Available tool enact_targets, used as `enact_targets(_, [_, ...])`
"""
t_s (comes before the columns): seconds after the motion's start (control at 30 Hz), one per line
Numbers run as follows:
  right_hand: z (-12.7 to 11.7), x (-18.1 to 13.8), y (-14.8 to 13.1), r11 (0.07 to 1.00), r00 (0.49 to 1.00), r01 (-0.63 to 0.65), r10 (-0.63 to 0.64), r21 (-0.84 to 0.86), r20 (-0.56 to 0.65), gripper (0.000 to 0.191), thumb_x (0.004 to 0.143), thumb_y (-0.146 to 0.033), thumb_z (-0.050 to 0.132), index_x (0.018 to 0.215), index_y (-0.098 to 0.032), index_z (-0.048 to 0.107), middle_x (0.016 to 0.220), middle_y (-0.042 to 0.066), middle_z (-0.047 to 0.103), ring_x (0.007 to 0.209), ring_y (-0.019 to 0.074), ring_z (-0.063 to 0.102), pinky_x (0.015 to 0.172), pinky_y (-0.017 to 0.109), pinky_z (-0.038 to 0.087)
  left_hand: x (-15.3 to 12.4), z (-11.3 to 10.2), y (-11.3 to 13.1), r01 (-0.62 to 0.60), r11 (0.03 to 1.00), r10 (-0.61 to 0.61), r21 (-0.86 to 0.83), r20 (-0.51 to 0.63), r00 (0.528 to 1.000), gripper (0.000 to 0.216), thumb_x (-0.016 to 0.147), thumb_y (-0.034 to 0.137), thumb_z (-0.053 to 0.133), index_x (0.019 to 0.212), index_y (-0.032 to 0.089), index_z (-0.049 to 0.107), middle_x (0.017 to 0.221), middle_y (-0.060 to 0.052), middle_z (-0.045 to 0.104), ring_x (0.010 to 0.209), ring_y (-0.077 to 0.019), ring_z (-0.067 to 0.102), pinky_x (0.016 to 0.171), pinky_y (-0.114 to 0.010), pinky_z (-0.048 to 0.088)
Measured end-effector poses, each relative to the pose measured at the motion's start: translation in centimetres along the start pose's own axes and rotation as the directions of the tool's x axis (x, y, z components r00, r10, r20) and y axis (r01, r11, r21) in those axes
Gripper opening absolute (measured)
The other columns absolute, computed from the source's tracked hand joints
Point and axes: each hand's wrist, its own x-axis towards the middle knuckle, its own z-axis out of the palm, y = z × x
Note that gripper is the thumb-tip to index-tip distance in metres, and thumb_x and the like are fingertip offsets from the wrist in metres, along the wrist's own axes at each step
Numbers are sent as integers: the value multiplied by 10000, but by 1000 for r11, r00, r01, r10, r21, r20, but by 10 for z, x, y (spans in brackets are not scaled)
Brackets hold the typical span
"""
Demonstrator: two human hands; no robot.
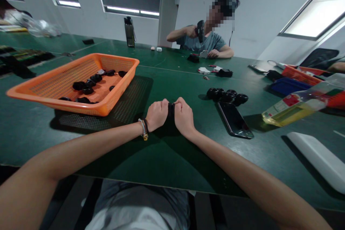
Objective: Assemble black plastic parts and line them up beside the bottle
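Observation:
My left hand [157, 115] and my right hand [184, 116] meet in front of me, just above the green table [140, 165]. Both are closed around a small black part [171, 110], one hand on each side of it. Fingers cover most of the part, so its exact kind does not show. To the left, an orange plastic basket [118, 91] holds several small black round parts [87, 88]. On the right lies a cluster of glossy black round parts [227, 95], beside a dark smartphone [235, 120].
A bottle of yellow liquid [299, 106] lies tilted at the right, near a white block [318, 158] and a blue tray [289, 86]. Across the table a person [206, 41] holds a black tool [199, 31]. A dark water bottle [129, 32] stands at the back.

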Motion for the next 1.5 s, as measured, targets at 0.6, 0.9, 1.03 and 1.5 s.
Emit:
enact_targets(0.6, [3, 6, 13, 992, 996, 92, -92, -81, -5, 213, 829, -241, 267, 672, -223, 409, 537, -14, 461, 472, 135, 436, 484, 247, 272, 7, 2, -3, 61, 934, -52, -353, 35, 998, 450, 909, 374, 221, 593, 167, 465, 522, 1, 471, 513, -124, 475, 510, -221, 337])
enact_targets(0.9, [-2, 8, 24, 835, 849, 501, -525, -227, -57, 221, 866, -233, 286, 779, -193, 485, 624, 26, 586, 530, 128, 529, 512, 232, 351, 15, 1, -3, 337, 675, -99, -656, 372, 923, 561, 903, 500, 247, 498, 152, 420, 352, 36, 353, 302, -57, 311, 349, -180, 237])
enact_targets(1.03, [-3, 9, 24, 814, 837, 520, -546, -258, -38, 225, 870, -226, 282, 790, -186, 489, 643, 45, 598, 546, 138, 538, 513, 237, 355, 18, 4, -4, 372, 706, -211, -603, 322, 923, 557, 916, 469, 215, 511, 151, 427, 387, 16, 402, 343, -74, 380, 382, -189, 298])
enact_targets(1.5, [-1, 6, 11, 979, 985, 156, -144, -133, 92, 195, 818, -257, 240, 713, -221, 400, 514, -26, 399, 436, 125, 390, 477, 245, 242, 7, 4, -4, 78, 987, -64, -139, 98, 993, 392, 920, 211, 153, 728, 161, 492, 644, -47, 593, 615, -159, 576, 545, -242, 405])
